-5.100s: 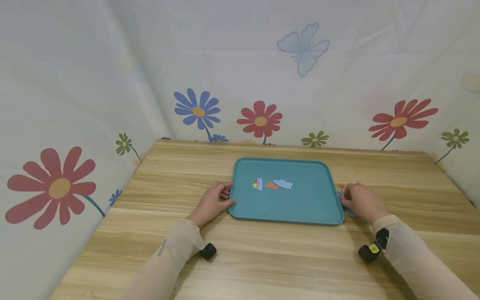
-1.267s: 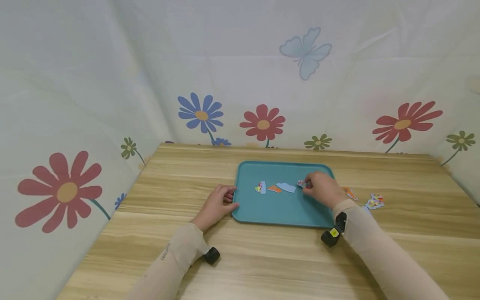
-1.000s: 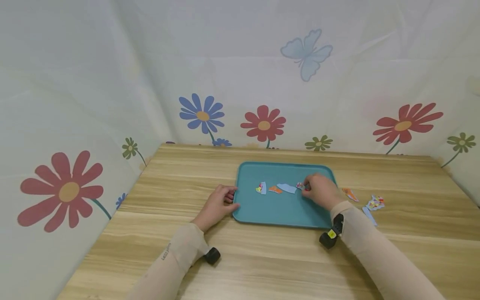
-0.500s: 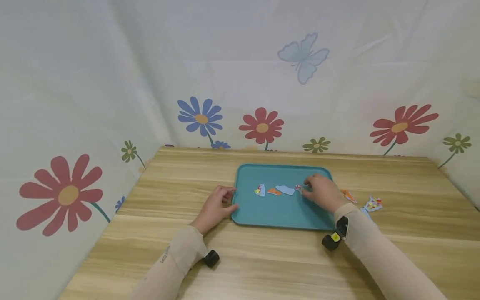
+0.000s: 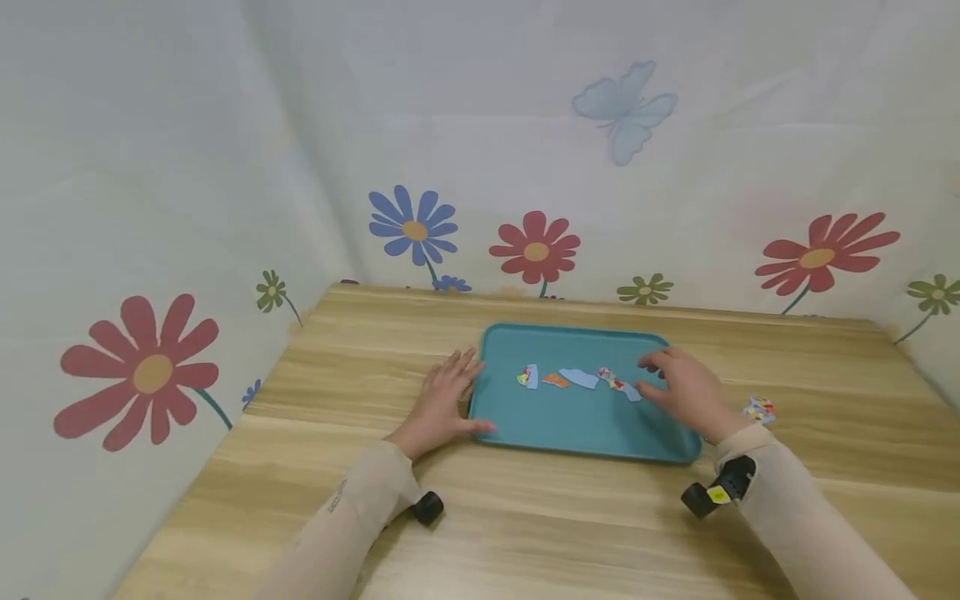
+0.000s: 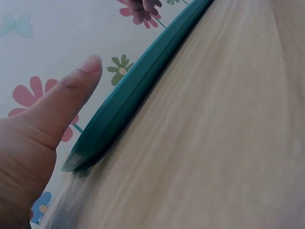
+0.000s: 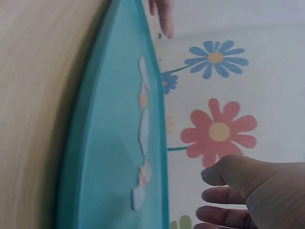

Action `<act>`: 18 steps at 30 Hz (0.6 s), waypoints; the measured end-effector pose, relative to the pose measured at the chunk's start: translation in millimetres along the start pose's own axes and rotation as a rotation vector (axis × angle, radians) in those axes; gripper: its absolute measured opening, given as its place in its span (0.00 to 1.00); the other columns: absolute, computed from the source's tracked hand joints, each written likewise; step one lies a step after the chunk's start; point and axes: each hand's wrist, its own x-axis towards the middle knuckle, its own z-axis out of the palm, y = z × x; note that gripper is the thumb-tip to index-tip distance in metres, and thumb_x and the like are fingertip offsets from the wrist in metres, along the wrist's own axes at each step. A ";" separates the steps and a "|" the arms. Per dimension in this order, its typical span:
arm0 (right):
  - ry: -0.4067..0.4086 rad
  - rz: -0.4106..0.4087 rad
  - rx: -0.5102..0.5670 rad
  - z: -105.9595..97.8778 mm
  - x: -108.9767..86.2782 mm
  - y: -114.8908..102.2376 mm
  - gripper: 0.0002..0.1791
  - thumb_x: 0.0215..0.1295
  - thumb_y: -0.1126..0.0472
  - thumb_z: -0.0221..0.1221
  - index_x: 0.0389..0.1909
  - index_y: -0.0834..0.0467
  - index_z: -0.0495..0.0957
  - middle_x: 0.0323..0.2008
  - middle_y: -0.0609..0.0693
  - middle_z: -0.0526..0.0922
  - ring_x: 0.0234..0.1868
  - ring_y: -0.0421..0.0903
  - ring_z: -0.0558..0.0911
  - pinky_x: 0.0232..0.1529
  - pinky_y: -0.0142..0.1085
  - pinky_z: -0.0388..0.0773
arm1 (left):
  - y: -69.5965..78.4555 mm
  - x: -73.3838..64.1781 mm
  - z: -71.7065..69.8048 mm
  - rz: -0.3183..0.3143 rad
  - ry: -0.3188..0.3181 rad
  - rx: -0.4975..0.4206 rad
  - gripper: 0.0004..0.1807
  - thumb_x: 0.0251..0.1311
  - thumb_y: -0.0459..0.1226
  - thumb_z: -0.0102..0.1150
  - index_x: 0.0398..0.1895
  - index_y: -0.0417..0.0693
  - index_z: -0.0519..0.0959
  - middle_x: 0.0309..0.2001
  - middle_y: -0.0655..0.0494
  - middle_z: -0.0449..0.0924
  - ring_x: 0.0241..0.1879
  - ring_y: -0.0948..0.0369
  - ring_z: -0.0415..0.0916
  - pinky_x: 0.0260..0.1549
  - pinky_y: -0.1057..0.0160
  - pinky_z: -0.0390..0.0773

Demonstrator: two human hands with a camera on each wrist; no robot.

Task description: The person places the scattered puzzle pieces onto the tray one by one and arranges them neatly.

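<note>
We find a row of thin, irregular pieces (image 5: 578, 378) on the teal tray (image 5: 555, 425), running from near its left edge towards its right edge. The left hand (image 5: 444, 400) is spread at the left edge, thumb by the near-left corner; we cannot tell whether it bears on the rim. The right hand (image 5: 688, 392) hangs over the right edge, thumb and fingers apart, pinching nothing that we can see.

We judge disturbance of the row the chief risk: its rightmost pale blue piece (image 5: 632, 392) lies just beside that hand's thumb, and a low sweep could knock it askew. A push at the left edge could shift the whole tray. One multicoloured scrap (image 5: 761, 409) lies on the worktop (image 5: 540, 525) beyond the tray's right edge; the right sleeve (image 5: 810, 500), near it, could brush it away.
</note>
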 end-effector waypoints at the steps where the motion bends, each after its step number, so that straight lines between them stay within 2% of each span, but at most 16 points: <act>1: 0.000 -0.002 0.003 -1.8 -2.5 0.7 0.18 0.61 0.59 0.62 0.48 0.67 0.79 0.43 0.63 0.80 0.42 0.58 0.81 0.42 0.52 0.79 | -0.6 -0.6 -0.2 0.002 -0.009 0.000 0.56 0.41 0.60 0.72 0.72 0.46 0.60 0.77 0.48 0.49 0.76 0.46 0.42 0.72 0.38 0.44; 3: -0.007 -0.004 0.021 -6.0 -8.1 2.0 0.19 0.61 0.59 0.62 0.49 0.67 0.79 0.42 0.63 0.79 0.42 0.58 0.80 0.41 0.53 0.79 | -1.2 -1.9 -1.2 0.005 -0.024 0.000 0.57 0.40 0.61 0.72 0.72 0.45 0.60 0.76 0.48 0.51 0.76 0.47 0.43 0.73 0.39 0.43; 8: 0.007 0.008 0.038 -17.3 -29.4 15.5 0.19 0.61 0.60 0.62 0.49 0.68 0.78 0.43 0.64 0.79 0.42 0.58 0.80 0.40 0.53 0.79 | 2.2 4.4 1.5 0.023 -0.061 0.004 0.56 0.40 0.61 0.72 0.71 0.44 0.62 0.74 0.49 0.57 0.76 0.49 0.46 0.73 0.41 0.44; 18: 0.084 -0.056 0.028 -27.1 -51.0 31.3 0.18 0.57 0.62 0.66 0.48 0.66 0.80 0.43 0.61 0.81 0.40 0.56 0.80 0.35 0.45 0.78 | -2.7 -0.3 1.4 0.026 -0.037 -0.017 0.53 0.41 0.58 0.73 0.70 0.42 0.64 0.73 0.48 0.59 0.73 0.47 0.52 0.71 0.40 0.50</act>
